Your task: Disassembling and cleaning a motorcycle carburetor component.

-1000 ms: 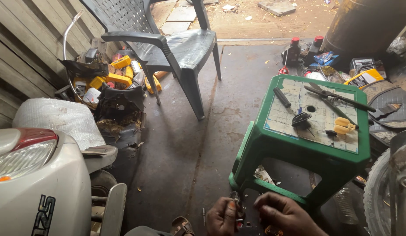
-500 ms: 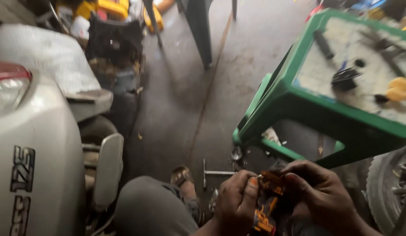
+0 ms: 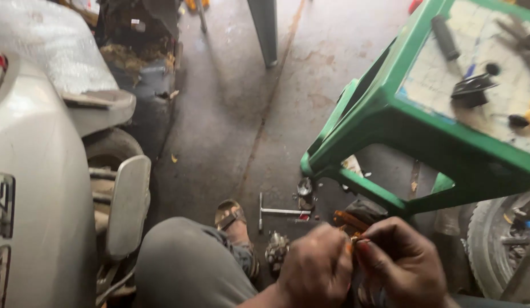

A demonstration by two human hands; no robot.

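Near the green stool [image 3: 390,108], left hand [image 3: 316,271] and right hand [image 3: 402,265] pinch an orange part [image 3: 352,221]; best kept steady and close.

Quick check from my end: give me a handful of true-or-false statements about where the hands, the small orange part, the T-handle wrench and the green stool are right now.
1. Both hands meet on the small orange part. True: the left hand and right hand pinch it between them.
2. The T-handle wrench lies on the green stool. False: it lies on the concrete floor, beside the sandalled foot.
3. The green stool carries dark tools on its top. True.
4. The stool stands to the left of the hands. False: it stands above and to their right.
5. A scooter's white body fills the left edge. True.
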